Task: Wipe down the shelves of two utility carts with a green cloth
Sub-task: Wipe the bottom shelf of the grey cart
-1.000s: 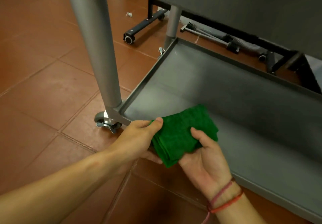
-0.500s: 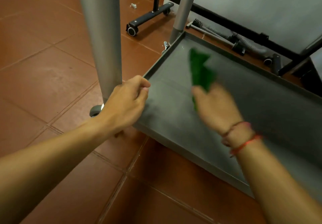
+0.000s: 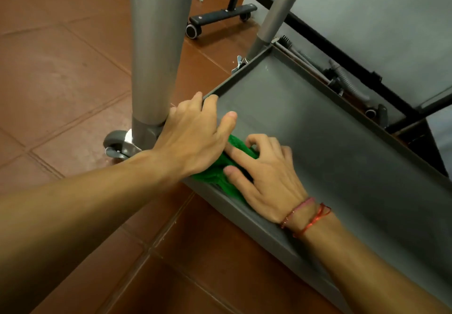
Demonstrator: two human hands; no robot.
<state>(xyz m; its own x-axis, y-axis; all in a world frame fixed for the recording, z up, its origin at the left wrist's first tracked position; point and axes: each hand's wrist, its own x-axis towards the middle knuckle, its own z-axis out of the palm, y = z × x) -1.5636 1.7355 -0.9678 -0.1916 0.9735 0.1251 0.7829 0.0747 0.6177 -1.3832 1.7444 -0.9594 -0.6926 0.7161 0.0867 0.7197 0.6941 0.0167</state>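
Observation:
The grey metal bottom shelf [image 3: 322,157] of a utility cart lies low over the floor. The green cloth [image 3: 212,176] is bunched in the shelf's near left corner, partly hidden under both hands. My right hand [image 3: 271,179], with red strings at the wrist, holds the cloth down on the shelf with curled fingers. My left hand [image 3: 193,137] grips the shelf's left rim beside the corner post [image 3: 156,44], its thumb reaching over the shelf.
A grey caster [image 3: 115,145] sits under the near corner. A second post [image 3: 276,12] rises at the far corner. Beyond lie a black wheeled base [image 3: 220,17] and a brush with hoses [image 3: 340,79] on the brown tiled floor.
My right hand pulled the cloth back from the far end of the shelf to the near left corner. My left hand moved from above the rim down onto it.

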